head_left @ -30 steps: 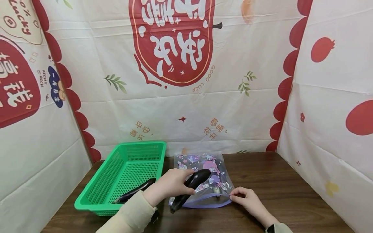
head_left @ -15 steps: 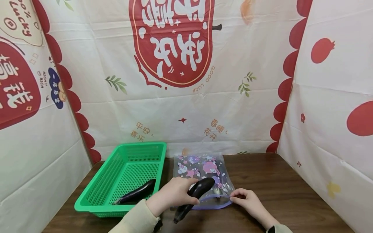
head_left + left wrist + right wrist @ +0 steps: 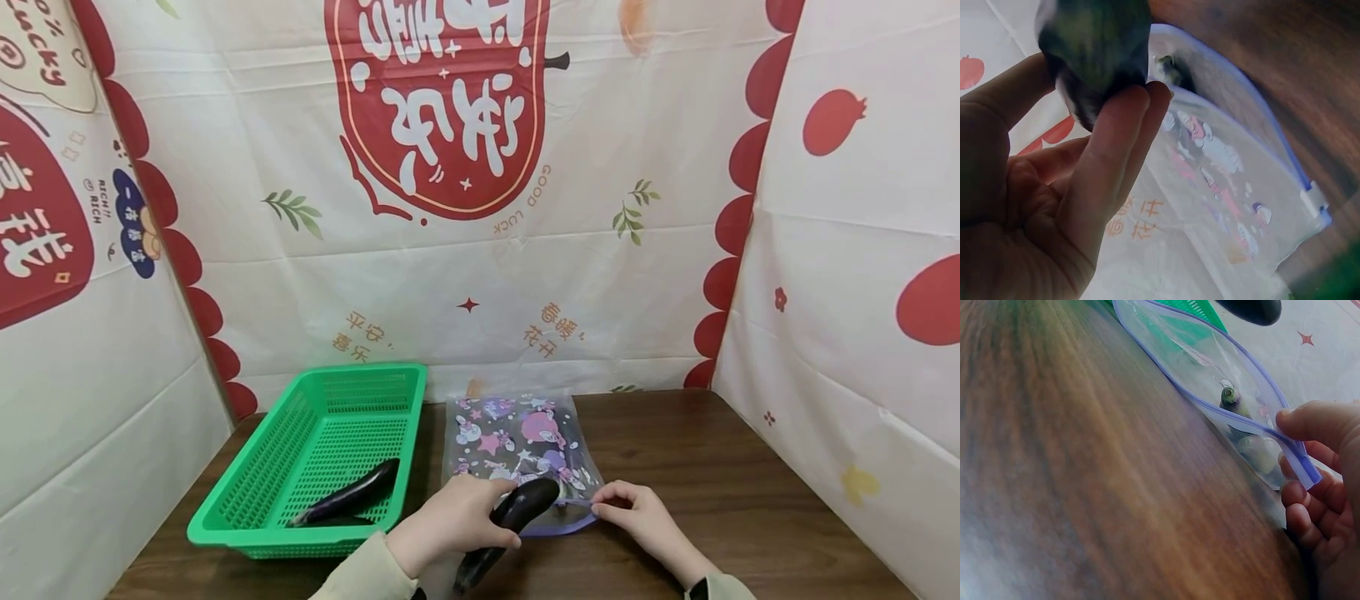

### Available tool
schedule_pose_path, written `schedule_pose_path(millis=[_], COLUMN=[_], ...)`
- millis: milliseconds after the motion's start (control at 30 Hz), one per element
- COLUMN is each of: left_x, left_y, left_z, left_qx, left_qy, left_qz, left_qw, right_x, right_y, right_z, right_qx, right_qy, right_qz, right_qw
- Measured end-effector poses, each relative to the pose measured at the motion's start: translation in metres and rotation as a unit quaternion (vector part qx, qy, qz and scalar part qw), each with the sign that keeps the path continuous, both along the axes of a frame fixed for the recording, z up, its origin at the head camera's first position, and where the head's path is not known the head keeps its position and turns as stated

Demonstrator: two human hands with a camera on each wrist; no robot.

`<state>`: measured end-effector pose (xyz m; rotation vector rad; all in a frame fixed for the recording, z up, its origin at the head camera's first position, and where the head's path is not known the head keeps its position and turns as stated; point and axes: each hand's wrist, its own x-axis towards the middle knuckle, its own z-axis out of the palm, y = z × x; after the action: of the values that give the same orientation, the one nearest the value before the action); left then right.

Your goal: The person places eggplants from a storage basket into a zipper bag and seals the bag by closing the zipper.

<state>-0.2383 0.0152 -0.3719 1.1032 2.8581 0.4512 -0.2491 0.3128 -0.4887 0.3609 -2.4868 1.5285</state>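
My left hand (image 3: 467, 518) grips a dark eggplant (image 3: 531, 502) at its middle, tilted above the near edge of a clear zip bag (image 3: 517, 433) printed with pink and purple figures. With thumb and fingers, my right hand (image 3: 637, 518) pinches the right corner of the bag's purple zip edge. The mouth gapes in both wrist views, and a green-stemmed eggplant (image 3: 1230, 397) lies inside the bag. A white slider (image 3: 1314, 199) sits near the far end of the zip in the left wrist view.
To the left stands a green plastic basket (image 3: 296, 417) with a dark eggplant (image 3: 352, 496) inside and part of another dark shape beneath it. Printed cloth walls (image 3: 465, 275) enclose the wooden table (image 3: 675, 450) at the back and sides.
My left hand has moved nearer and slightly right with the eggplant, uncovering more of the basket's contents. My right hand keeps its pinch on the bag's corner.
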Motion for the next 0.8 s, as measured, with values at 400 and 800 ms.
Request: schedule_pose_path(millis=[400, 800], left_x=[0.001, 0.002], left_y=[0.006, 0.007], left_z=[-0.015, -0.023], left_qx=[-0.016, -0.016], left_qy=[-0.016, -0.015], left_qz=[-0.002, -0.020], left_qw=[0.9997, 0.9996], right_x=[0.000, 0.001], right_y=[-0.001, -0.002], right_z=[0.002, -0.001], right_qx=[-0.015, -0.032], right_qy=[-0.004, 0.009], right_qz=[0.006, 0.016], right_qw=[1.000, 0.999])
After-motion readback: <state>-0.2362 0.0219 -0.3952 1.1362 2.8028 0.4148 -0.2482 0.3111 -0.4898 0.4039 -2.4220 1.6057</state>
